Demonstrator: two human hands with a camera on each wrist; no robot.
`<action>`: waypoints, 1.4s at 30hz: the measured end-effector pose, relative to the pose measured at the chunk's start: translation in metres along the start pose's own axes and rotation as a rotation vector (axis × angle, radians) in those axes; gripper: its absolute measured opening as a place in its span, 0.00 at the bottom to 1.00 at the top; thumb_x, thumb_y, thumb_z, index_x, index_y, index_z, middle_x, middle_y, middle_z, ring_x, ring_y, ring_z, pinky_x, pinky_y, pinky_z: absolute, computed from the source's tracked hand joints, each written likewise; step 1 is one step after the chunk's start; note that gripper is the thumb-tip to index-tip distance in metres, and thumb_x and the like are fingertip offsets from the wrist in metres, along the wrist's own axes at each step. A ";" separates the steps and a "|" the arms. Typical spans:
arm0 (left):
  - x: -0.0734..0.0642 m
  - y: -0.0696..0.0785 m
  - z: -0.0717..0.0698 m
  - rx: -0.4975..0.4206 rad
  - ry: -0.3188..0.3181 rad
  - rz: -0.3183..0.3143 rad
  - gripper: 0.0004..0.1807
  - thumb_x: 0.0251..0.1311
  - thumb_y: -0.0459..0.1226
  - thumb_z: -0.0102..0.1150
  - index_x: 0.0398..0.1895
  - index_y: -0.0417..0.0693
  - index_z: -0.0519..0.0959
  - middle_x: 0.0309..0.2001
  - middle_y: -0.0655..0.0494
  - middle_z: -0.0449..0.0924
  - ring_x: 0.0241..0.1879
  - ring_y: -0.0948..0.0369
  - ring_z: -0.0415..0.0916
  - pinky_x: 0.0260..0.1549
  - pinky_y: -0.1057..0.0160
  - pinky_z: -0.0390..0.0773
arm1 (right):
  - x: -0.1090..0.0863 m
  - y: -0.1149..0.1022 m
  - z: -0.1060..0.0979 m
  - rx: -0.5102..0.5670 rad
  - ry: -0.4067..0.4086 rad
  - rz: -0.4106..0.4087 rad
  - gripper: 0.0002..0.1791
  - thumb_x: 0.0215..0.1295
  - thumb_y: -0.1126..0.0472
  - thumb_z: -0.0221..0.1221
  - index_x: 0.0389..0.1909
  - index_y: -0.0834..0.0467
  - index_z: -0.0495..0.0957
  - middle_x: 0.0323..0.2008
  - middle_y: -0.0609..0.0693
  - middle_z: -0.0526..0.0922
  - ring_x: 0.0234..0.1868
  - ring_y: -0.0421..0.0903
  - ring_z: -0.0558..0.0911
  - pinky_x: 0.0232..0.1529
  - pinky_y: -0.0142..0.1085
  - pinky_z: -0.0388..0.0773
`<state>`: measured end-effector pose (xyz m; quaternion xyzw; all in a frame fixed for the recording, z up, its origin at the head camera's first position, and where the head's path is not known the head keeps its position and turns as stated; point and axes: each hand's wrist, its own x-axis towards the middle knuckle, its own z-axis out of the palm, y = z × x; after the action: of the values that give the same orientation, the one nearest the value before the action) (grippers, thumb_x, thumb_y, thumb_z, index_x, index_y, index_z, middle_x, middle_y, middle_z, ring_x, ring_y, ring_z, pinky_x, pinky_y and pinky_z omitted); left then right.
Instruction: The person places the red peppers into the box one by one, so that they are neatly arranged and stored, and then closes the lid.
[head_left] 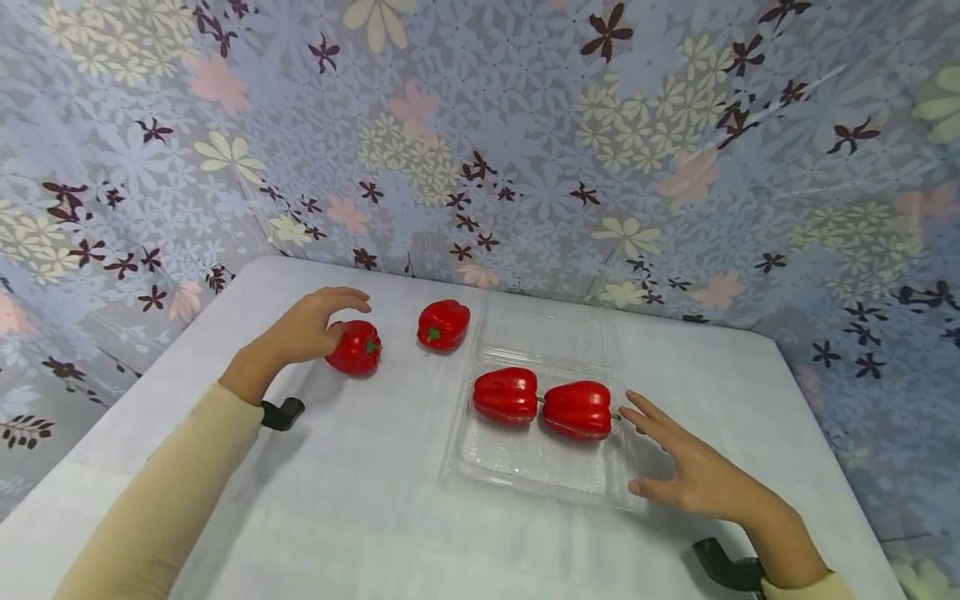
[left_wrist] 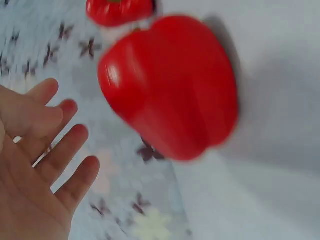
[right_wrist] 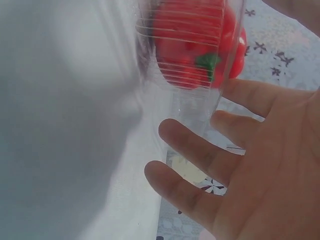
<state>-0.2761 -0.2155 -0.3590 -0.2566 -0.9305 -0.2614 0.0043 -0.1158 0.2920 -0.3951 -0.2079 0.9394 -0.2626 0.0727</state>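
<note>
My left hand (head_left: 303, 327) hovers beside a red bell pepper (head_left: 354, 347) at the left, its fingers loosely spread; in the left wrist view a gap shows between the fingers and that pepper (left_wrist: 172, 90). A second red pepper (head_left: 443, 325) lies a little farther back. Two more, a left pepper (head_left: 506, 396) and a right pepper (head_left: 577, 410), lie in a row inside a clear plastic container (head_left: 525, 477). Near the container's right wall my right hand (head_left: 693, 471) is held with fingers apart, gripping nothing. Whether a fingertip touches the wall I cannot tell.
The container's clear lid (head_left: 543, 329) lies folded back behind it. Everything stands on a white-covered table (head_left: 337, 500). Flower-patterned cloth (head_left: 480, 125) rises behind the table's back edge and along its sides. Each wrist carries a black camera mount (head_left: 282, 414).
</note>
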 end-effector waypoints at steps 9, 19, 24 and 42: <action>-0.026 -0.033 -0.003 -0.122 0.038 -0.086 0.23 0.59 0.25 0.53 0.60 0.39 0.75 0.68 0.38 0.70 0.68 0.39 0.65 0.62 0.34 0.71 | 0.002 0.002 -0.002 -0.016 -0.005 0.009 0.49 0.55 0.49 0.71 0.76 0.54 0.58 0.79 0.59 0.50 0.71 0.69 0.65 0.58 0.73 0.67; -0.026 -0.031 0.018 -0.146 0.003 -0.071 0.23 0.59 0.29 0.59 0.60 0.40 0.76 0.69 0.39 0.68 0.69 0.38 0.63 0.64 0.33 0.68 | -0.001 0.005 -0.002 -0.010 -0.011 0.001 0.49 0.55 0.49 0.71 0.75 0.56 0.59 0.78 0.61 0.51 0.68 0.68 0.71 0.56 0.72 0.70; -0.021 -0.032 0.023 -0.132 -0.011 -0.055 0.24 0.59 0.29 0.61 0.61 0.41 0.75 0.68 0.37 0.69 0.69 0.38 0.64 0.65 0.33 0.67 | 0.001 0.007 -0.003 -0.007 0.002 -0.015 0.50 0.55 0.50 0.71 0.75 0.56 0.58 0.78 0.61 0.51 0.65 0.67 0.74 0.56 0.71 0.71; -0.017 -0.022 0.031 -0.022 -0.032 -0.164 0.37 0.53 0.34 0.70 0.66 0.45 0.66 0.69 0.40 0.64 0.67 0.40 0.64 0.56 0.38 0.78 | 0.004 0.010 -0.003 0.015 0.005 -0.032 0.50 0.55 0.51 0.71 0.76 0.55 0.57 0.79 0.60 0.50 0.63 0.65 0.76 0.55 0.72 0.71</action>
<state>-0.2680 -0.2244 -0.3985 -0.1839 -0.9453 -0.2672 -0.0348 -0.1238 0.2994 -0.3978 -0.2217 0.9342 -0.2713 0.0678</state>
